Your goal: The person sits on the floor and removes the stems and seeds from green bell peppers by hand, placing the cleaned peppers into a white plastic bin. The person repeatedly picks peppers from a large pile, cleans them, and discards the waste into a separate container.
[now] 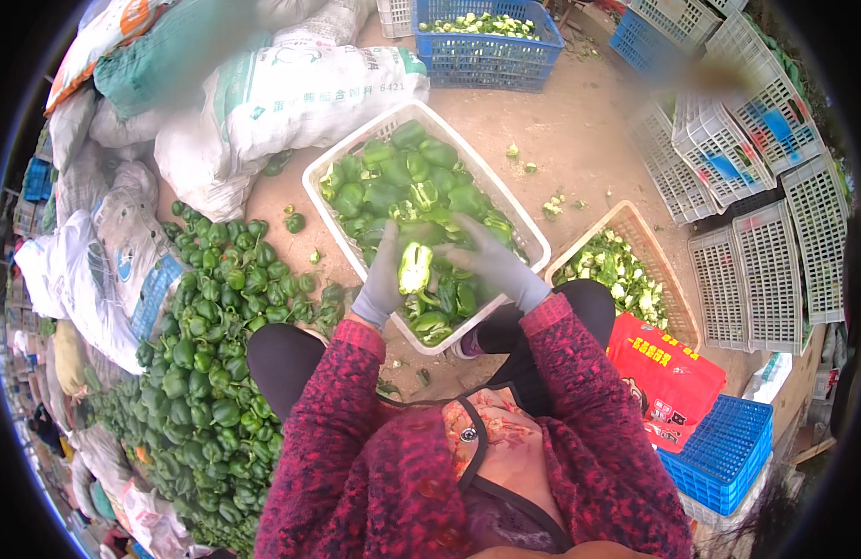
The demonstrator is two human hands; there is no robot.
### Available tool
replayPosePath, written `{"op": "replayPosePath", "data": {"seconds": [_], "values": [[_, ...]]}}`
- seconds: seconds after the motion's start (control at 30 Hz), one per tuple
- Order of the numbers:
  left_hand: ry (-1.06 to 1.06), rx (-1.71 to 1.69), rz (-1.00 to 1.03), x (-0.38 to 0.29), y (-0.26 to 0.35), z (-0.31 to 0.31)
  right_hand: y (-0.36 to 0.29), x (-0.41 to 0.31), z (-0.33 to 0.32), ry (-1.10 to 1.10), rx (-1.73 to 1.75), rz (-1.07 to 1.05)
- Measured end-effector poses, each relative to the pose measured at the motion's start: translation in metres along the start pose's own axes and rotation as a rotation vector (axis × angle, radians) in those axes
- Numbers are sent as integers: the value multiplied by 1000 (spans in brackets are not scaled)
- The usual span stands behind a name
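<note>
My left hand (pixel 383 272), in a light grey glove, holds a green bell pepper piece (pixel 415 268) with its pale cut inside facing up. My right hand (pixel 488 260), gloved alike, is just to the right of that piece with its fingers spread; they are blurred, and whether they touch a pepper I cannot tell. Both hands are over a white plastic crate (pixel 486 172) filled with green bell peppers (pixel 395 183), several of them cut open. At the crate's right stands an orange-tan crate (pixel 664 297) holding pale green pepper cores and trimmings (pixel 616 274).
A large heap of whole green peppers (pixel 200 391) lies at the left, beside stuffed woven sacks (pixel 312 105). A blue crate (pixel 483 66) of trimmings stands at the top. Stacked white crates (pixel 752 276) line the right, with a red bag (pixel 664 381) on blue crates (pixel 724 447).
</note>
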State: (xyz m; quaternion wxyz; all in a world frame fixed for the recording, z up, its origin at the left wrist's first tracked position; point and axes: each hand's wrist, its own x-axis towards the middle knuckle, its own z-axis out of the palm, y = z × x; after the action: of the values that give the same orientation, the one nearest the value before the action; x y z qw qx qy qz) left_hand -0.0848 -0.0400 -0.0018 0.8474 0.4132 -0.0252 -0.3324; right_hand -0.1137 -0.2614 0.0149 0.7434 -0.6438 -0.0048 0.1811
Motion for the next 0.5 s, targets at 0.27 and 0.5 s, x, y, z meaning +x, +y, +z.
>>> {"op": "replayPosePath", "data": {"seconds": [0.27, 0.5], "values": [[468, 245, -8, -14, -37, 34, 35, 15, 55, 562, -251, -148], [437, 176, -142, -16, -60, 41, 45, 1, 57, 562, -164, -199]]}}
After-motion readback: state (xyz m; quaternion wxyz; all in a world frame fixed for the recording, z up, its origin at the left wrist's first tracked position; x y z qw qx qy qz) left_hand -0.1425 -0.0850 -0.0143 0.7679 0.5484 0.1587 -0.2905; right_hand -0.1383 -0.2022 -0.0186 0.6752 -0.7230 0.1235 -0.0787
